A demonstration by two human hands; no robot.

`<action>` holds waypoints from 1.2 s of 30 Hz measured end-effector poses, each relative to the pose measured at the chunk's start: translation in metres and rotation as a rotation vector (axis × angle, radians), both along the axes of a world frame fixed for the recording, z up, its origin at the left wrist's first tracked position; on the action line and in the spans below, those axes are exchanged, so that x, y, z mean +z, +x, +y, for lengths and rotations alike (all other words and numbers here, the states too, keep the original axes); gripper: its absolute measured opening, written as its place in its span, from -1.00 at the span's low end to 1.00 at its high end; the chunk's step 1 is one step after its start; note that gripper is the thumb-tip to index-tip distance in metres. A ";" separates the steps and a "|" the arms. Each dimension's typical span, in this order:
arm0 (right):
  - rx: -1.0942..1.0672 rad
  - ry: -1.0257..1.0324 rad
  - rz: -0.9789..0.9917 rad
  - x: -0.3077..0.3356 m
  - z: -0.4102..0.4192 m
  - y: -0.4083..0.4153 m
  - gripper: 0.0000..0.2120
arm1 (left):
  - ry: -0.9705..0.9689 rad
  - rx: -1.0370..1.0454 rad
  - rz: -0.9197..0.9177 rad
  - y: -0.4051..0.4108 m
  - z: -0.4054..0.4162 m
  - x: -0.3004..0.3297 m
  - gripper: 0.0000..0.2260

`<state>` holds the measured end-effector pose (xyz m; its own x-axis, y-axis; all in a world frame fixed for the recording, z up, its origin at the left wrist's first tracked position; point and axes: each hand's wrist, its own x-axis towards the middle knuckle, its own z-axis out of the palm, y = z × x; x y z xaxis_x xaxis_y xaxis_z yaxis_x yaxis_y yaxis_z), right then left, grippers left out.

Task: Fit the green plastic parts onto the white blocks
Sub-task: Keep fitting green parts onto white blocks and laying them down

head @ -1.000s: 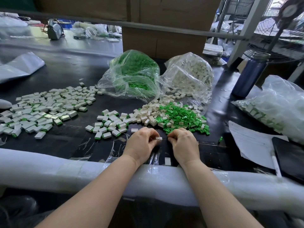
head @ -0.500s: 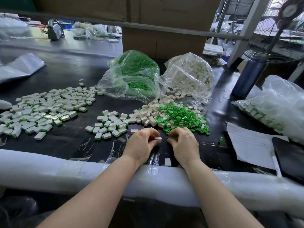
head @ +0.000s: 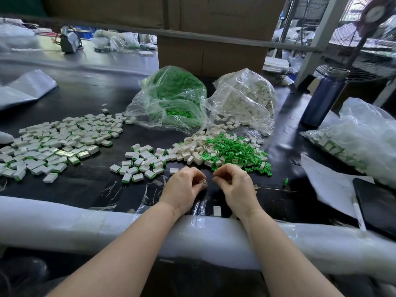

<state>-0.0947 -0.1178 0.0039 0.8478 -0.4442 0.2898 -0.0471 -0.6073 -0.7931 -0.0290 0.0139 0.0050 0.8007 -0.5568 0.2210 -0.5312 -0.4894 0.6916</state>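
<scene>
My left hand (head: 184, 186) pinches a small white block (head: 203, 182) at its fingertips, just above the black table (head: 85, 185). My right hand (head: 234, 183) is a short gap to its right, fingers curled, with nothing showing between its fingertips. Just beyond both hands lies a pile of loose green parts (head: 235, 153) mixed with bare white blocks (head: 192, 150). Blocks with green parts fitted lie in a small group (head: 139, 166) and in a wide spread (head: 53, 144) to the left. A single white block (head: 216, 211) sits between my wrists.
A clear bag of green parts (head: 171, 99) and a bag of white blocks (head: 246, 97) stand behind the piles. At right are a blue bottle (head: 323, 97), another filled bag (head: 360, 133), paper (head: 332, 185) and a dark tablet (head: 377, 204). A foam-wrapped rail (head: 85, 219) edges the table.
My hands were pressed together on the white block; now they have drawn apart, and the block stays in my left hand.
</scene>
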 end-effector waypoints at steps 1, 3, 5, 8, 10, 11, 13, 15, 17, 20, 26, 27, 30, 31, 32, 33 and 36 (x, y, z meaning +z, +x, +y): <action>0.004 0.030 -0.007 0.000 0.000 0.000 -0.82 | -0.002 -0.010 0.003 0.000 0.000 0.000 -0.89; 0.012 0.078 -0.019 0.000 -0.001 0.000 -0.83 | -0.014 -0.026 0.010 0.000 -0.001 0.000 -0.91; 0.019 0.121 -0.030 0.001 -0.001 0.000 -0.84 | -0.033 -0.032 0.022 0.000 -0.001 0.000 -0.92; 0.033 0.195 -0.057 0.002 -0.002 0.001 -0.81 | -0.065 -0.071 0.045 0.000 0.000 0.000 -0.88; 0.040 0.251 -0.082 0.002 -0.002 0.000 -0.78 | -0.090 -0.080 0.075 0.000 0.000 -0.001 -0.83; 0.041 0.272 -0.091 0.003 -0.003 0.000 -0.78 | -0.102 -0.073 0.089 0.000 0.000 -0.001 -0.83; 0.048 0.298 -0.101 0.004 -0.002 -0.001 -0.78 | -0.115 -0.067 0.104 0.001 0.000 -0.001 -0.88; 0.068 0.322 -0.096 0.004 -0.001 -0.001 -0.79 | -0.123 -0.083 0.123 0.001 0.001 0.000 -0.94; 0.092 0.327 -0.077 0.005 0.000 -0.002 -0.81 | -0.132 -0.104 0.157 0.001 0.001 0.001 -0.95; 0.130 0.309 -0.054 0.005 0.001 -0.002 -0.86 | -0.148 -0.109 0.186 0.002 0.001 0.000 -0.93; 0.152 0.304 -0.038 0.005 0.001 -0.002 -0.84 | -0.189 -0.087 0.186 0.004 0.001 -0.001 -0.90; 0.151 0.301 -0.037 0.005 0.001 -0.002 -0.84 | -0.195 -0.091 0.195 0.004 0.001 -0.002 -0.90; 0.145 0.290 -0.037 0.004 0.000 -0.002 -0.82 | -0.186 -0.076 0.198 0.005 0.001 -0.004 -0.92; 0.143 0.287 -0.036 0.004 0.000 -0.002 -0.81 | -0.172 -0.060 0.185 0.005 0.001 -0.004 -0.92; 0.142 0.284 -0.033 0.003 0.001 -0.002 -0.80 | -0.164 -0.050 0.175 0.006 0.001 -0.004 -0.93; 0.140 0.281 -0.032 0.004 0.001 -0.002 -0.80 | -0.163 -0.050 0.172 0.006 0.000 -0.004 -0.95; 0.125 0.285 -0.052 0.004 0.001 -0.002 -0.77 | -0.180 -0.069 0.184 0.005 0.000 -0.002 -0.97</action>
